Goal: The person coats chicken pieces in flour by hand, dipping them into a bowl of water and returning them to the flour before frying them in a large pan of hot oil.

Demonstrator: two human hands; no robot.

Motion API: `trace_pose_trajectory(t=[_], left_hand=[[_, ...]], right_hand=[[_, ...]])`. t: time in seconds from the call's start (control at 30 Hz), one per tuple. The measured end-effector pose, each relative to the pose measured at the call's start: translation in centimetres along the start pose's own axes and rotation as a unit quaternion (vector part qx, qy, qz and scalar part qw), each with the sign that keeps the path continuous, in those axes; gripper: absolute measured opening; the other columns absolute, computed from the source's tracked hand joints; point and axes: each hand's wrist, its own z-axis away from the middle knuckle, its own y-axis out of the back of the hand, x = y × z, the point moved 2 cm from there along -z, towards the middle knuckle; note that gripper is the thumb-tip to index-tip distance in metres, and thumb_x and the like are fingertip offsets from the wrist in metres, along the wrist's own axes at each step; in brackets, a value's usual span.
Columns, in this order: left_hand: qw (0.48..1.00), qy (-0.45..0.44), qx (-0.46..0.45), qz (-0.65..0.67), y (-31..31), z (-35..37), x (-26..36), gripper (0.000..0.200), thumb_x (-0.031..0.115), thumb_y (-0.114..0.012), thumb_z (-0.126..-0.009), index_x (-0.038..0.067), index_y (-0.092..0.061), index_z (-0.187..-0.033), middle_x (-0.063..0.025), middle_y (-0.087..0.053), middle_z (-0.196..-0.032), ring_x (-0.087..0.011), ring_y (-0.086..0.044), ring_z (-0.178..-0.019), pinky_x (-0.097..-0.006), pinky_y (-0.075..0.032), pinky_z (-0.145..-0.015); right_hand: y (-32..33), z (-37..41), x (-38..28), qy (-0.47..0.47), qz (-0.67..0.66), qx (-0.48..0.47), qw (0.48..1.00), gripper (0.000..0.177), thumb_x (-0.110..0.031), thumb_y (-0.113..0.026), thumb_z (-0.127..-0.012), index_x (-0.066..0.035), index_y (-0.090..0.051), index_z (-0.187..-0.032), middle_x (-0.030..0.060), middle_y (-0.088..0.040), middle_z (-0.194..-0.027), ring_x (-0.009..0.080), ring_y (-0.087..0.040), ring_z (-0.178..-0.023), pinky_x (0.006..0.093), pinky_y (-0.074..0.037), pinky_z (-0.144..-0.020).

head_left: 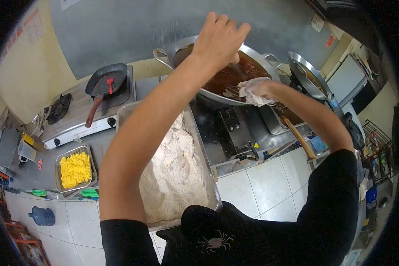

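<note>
My left hand [221,40] is raised above a large wok [248,103] of dark brown oil. Its fingers are curled down, and what they hold, if anything, is hidden. At the wok's near right rim is my right hand [265,90], closed around a limp, whitish piece that looks flour-coated [251,91]. Part of this piece hangs over the rim, close to the oil. Below my left forearm stands a deep metal tray [212,190] with white flour and coated lumps [177,150] in it.
A wooden handle [299,138] sticks out beside the fryer counter. Another metal wok [307,75] stands at the right. To the left are a black frying pan [105,79] with a red utensil on a stove, and a tray of yellow food [75,170].
</note>
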Motion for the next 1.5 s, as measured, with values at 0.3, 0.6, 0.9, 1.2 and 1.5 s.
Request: trace_pose_trajectory(t=[0.3,0.6,0.9,1.2,1.5], left_hand=[[0.998,-0.033,-0.034,-0.029,1.7,-1.8,-1.7,0.051,0.024,-0.073,-0.056,0.015,-0.047,-0.099,-0.0045,-0.059,-0.089,-0.0212,-0.052,-0.087,-0.0356,-0.032,-0.076],[0.999,-0.043,-0.011,0.012,2.7,-2.0,-2.3,0.046,0.018,-0.067,-0.058,0.012,-0.047,-0.1,-0.0069,-0.057,-0.091,-0.0252,-0.051,-0.087,-0.0374,-0.034,-0.075],[0.999,-0.015,-0.032,0.03,4.7,-0.3,-3.3,0.045,0.018,-0.064,-0.06,0.01,-0.047,-0.101,-0.0088,-0.057,-0.094,-0.0266,-0.051,-0.089,-0.0373,-0.035,-0.078],[0.993,0.015,-0.052,0.102,3.4,3.7,1.3,0.045,0.013,-0.066,-0.057,0.009,-0.049,-0.099,-0.0088,-0.055,-0.097,-0.0263,-0.05,-0.092,-0.0369,-0.035,-0.079],[0.963,0.072,0.0,0.26,-3.2,9.7,8.7,0.044,0.01,-0.069,-0.052,0.009,-0.05,-0.092,-0.0087,-0.054,-0.101,-0.0262,-0.049,-0.092,-0.0365,-0.036,-0.08]], right_hand=[[-0.2,-2.4,-2.0,0.105,-0.132,-0.015,0.985,0.018,-0.001,-0.043,-0.081,-0.008,-0.055,-0.092,0.0074,-0.056,-0.076,0.0143,-0.055,-0.057,0.0293,-0.045,-0.044],[2.6,-1.1,1.5,0.136,-0.176,-0.048,0.974,0.032,0.001,-0.039,-0.085,-0.006,-0.048,-0.115,0.0061,-0.057,-0.102,0.0099,-0.056,-0.082,0.0227,-0.049,-0.064],[4.7,3.3,3.7,0.128,-0.358,-0.102,0.919,0.026,0.003,-0.041,-0.083,-0.005,-0.056,-0.103,0.0076,-0.059,-0.088,0.0091,-0.055,-0.06,0.0221,-0.046,-0.047],[7.4,2.0,5.7,0.107,-0.242,0.049,0.963,0.022,-0.004,-0.042,-0.085,-0.004,-0.051,-0.105,0.005,-0.056,-0.079,0.0112,-0.053,-0.054,0.0214,-0.045,-0.043],[10.4,4.3,8.8,0.134,-0.396,0.02,0.908,0.025,0.0,-0.039,-0.084,-0.001,-0.049,-0.107,0.013,-0.056,-0.08,0.0133,-0.055,-0.058,0.0234,-0.047,-0.043]])
